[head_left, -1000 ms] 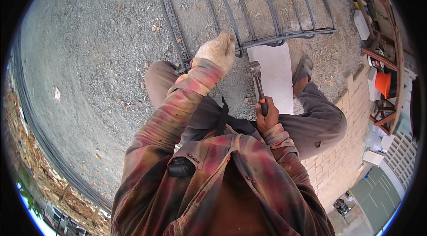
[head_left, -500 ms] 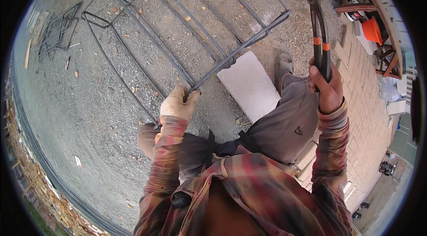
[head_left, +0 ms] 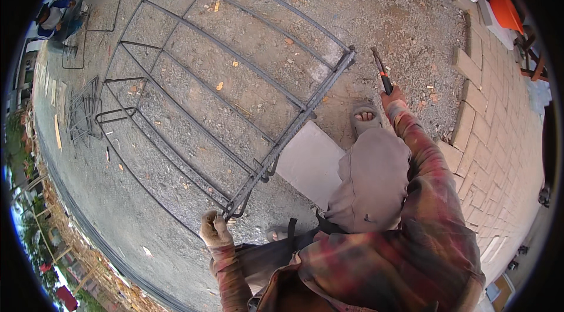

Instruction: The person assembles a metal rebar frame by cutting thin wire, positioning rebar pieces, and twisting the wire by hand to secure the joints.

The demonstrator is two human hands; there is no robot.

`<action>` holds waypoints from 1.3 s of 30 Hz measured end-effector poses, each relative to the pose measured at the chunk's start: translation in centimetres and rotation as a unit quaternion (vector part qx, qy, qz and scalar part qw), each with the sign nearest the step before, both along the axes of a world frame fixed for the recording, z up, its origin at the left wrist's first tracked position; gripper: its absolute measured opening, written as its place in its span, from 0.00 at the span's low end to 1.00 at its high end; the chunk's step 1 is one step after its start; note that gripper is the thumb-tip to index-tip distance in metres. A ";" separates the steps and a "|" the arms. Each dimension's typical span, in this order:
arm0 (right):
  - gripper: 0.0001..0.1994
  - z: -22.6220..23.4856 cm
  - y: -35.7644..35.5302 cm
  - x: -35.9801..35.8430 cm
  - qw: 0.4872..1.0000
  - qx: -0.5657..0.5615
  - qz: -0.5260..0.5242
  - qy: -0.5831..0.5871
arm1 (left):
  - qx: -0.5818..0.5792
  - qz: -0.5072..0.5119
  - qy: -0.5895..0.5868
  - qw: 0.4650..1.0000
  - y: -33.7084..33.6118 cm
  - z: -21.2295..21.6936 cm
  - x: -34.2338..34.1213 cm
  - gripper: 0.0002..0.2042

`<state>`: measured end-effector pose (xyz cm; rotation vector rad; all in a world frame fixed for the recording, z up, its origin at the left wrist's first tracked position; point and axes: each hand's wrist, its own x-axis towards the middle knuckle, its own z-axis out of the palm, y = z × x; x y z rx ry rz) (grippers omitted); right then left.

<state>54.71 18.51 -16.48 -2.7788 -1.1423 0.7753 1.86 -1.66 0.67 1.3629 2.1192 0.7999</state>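
The ground (head_left: 176,241) was grey gravel and grit, strewn with small wood chips and scraps, and it ran to a curved kerb along the lower left. To the right it met a pavement (head_left: 499,136) of pale brick blocks. A flat grey slab (head_left: 308,162) lay on the gravel just in front of the person's knees.

A rebar cage (head_left: 229,89) of long bars and bent stirrups lay tilted across the gravel, its near end rail running from upper right down to lower left. The left hand (head_left: 214,231), in a dirty glove, was closed around the lower end of that rail. The right hand (head_left: 392,99), bare, was shut on the orange-and-black grip of a tool (head_left: 380,72), held out past the knee and apart from the cage; its metal end pointed up and away. A foot in a sandal (head_left: 365,118) rested on the gravel just beside that hand.

More bent stirrups (head_left: 82,113) were stacked at the left, well apart from the cage. Another person (head_left: 56,18) sat far off at the upper left. An orange object (head_left: 506,9) and wooden furniture stood at the upper right.
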 end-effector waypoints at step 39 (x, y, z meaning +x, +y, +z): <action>0.20 -3.7 40.5 2.2 0.949 0.112 0.292 -0.034 | 0.029 0.155 0.246 0.956 16.4 1.7 18.4 0.24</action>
